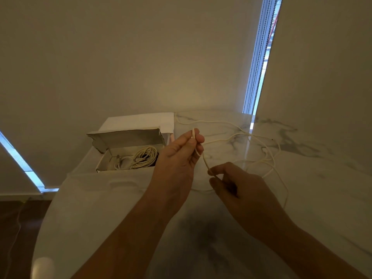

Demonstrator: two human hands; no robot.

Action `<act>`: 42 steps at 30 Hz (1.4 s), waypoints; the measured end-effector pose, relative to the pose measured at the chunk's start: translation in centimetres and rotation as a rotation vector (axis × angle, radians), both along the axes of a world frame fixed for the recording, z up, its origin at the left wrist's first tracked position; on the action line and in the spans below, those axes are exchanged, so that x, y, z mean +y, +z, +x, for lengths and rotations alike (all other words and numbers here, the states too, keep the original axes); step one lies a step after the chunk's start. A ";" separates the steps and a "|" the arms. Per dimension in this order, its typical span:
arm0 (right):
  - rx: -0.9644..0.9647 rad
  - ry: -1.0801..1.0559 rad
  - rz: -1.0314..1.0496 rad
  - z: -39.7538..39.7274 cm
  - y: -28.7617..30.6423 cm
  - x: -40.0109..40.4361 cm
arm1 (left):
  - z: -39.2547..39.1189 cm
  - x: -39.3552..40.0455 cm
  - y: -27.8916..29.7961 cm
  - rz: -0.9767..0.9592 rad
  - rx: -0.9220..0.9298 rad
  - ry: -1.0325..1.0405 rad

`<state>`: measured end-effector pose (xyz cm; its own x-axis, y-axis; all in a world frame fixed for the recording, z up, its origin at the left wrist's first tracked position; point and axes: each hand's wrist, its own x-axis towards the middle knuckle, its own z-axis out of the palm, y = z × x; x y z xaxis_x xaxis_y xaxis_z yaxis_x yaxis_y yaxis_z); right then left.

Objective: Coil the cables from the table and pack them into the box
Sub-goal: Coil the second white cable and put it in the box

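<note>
- Left hand [177, 156] raised above the table, thumb and fingers pinched tight on the end of a thin cream-white flexible cable [237, 135], a short doubled bit poking up above the fingertips
- Right hand [239, 188] lower and nearer, thumb and forefinger nipped narrowly on the same cable a little further along, a short taut run strung between the two hands
- Beyond the right hand, the rest of the cable lying loose in wide, slack bends over the glossy white marble-patterned table [312, 178], reaching to the far edge by the wall; no loops yet gathered in either hand, as far as can be seen
- Just left of the left hand, open grey cardboard box [124, 137] with lid flap tipped back, resting on the table; inside, a coiled bundle of cream cable [145, 156] already packed, with what looks like a pale plug or adapter beside it, too dim to tell
- Judged progress: at least one cable coiled and boxed, this one only at the start of coiling, still to be wound and packed; no other loose cables visible on the table
- Cable smooth, round, limp; box matte and creased; tabletop hard, polished, grey-veined
</note>
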<state>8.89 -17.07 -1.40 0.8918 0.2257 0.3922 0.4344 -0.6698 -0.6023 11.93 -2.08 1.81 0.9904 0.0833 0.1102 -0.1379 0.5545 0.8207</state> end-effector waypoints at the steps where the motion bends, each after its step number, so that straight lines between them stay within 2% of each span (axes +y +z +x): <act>1: -0.004 0.010 0.021 -0.2 0.1 0.0 | 0.0 -0.1 0.0 0.008 -0.006 0.013; 10: -0.046 0.074 -0.044 -1.0 0.4 0.0 | 0.6 0.1 -0.5 0.035 -0.050 0.096; 13: -0.035 0.104 -0.085 -1.2 0.5 0.0 | 0.8 0.3 -0.7 0.097 -0.070 0.124; 15: -0.030 0.148 -0.092 -1.4 0.5 0.1 | 0.9 0.5 -1.0 0.249 -0.105 0.157; 19: -0.081 0.198 -0.074 -1.5 0.6 0.1 | 0.6 0.2 -1.3 0.676 -0.169 0.179; 24: -0.259 0.015 -0.010 -0.8 0.8 -0.8 | -0.4 -0.3 -1.5 0.926 -0.267 0.017; 30: -0.367 -0.159 -0.012 0.1 1.1 -2.1 | -0.5 -0.4 -0.8 0.921 -0.218 -0.211; 35: -0.356 -0.175 -0.025 0.9 1.5 -3.2 | -0.6 0.2 -0.5 0.903 -0.187 -0.245; 37: -0.339 -0.161 0.001 1.3 1.4 -3.3 | -0.7 0.3 -0.5 0.846 -0.163 -0.273; 42: -0.329 -0.137 0.045 1.9 0.8 -3.2 | 0.0 0.1 -1.2 0.548 0.007 -0.359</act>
